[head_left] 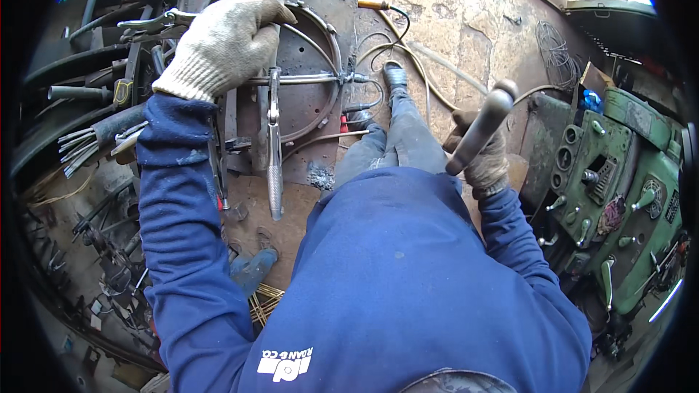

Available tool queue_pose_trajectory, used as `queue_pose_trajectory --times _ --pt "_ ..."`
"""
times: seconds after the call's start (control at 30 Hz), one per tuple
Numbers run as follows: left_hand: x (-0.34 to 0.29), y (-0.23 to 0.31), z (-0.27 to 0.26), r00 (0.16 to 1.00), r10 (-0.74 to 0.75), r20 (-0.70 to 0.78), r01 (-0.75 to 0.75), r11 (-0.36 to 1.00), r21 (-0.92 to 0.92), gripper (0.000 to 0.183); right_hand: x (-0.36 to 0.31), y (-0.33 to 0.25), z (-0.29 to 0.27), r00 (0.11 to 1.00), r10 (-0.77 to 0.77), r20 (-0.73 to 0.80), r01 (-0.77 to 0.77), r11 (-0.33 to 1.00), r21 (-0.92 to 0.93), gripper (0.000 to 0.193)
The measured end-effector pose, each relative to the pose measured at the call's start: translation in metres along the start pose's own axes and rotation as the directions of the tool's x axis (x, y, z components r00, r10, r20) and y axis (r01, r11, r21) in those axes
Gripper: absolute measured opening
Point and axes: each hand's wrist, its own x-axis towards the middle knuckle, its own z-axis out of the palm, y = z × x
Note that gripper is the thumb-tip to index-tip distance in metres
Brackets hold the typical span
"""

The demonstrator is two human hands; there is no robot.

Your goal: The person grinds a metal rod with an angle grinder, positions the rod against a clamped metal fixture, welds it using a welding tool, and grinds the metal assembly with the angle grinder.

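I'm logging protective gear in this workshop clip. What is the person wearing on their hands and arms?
Both hands wear knitted work gloves in a pale beige, with ribbed cuffs and a grubby, worn look: the left hand and the right hand. Both arms are covered by long dark blue sleeves of a work jacket, slightly dusty, reaching to the glove cuffs.

Daylight, soft shadows, heavy fisheye bend.
Even daylight falls on my bench and floor (pixel 466 22), brightest at the top right where it nearly washes out. My torso darkens the ground just below me. The frame's rim goes black and curves every straight edge. My gloves look sharp at centre; the green machine (pixel 619 175) smears slightly near the edge.
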Motion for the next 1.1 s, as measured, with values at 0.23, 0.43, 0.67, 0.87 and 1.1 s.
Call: queue_pose_trajectory --times 0.23,0.43,0.67,0.87,1.1 --pt "-0.003 -0.003 0.001 0.998 0.052 -0.038 -0.053 0.998 -0.022 0.03 -0.013 0.02 0.027 0.945 0.21 0.252 -0.191 0.977 -0.098 0.052" --pt "-0.001 0.003 0.003 1.0 -0.027 -0.015 0.026 0.998 -0.06 0.031 -0.017 0.023 0.037 0.902 0.275 0.332 -0.265 0.961 -0.077 0.07" --pt "0.0 0.015 0.004 0.987 -0.163 -0.017 0.163 0.987 -0.01 0.032 -0.026 0.046 0.043 0.927 0.243 0.285 -0.232 0.97 -0.073 0.066" --pt "0.001 0.016 0.009 0.985 -0.166 -0.04 0.166 0.986 0.013 0.04 -0.025 0.025 0.049 0.933 0.287 0.217 -0.28 0.958 -0.063 0.059" --pt "0.0 0.011 0.007 0.99 -0.132 -0.045 0.133 0.991 0.019 0.042 -0.022 0.032 0.057 0.944 0.232 0.236 -0.215 0.972 -0.096 0.059"
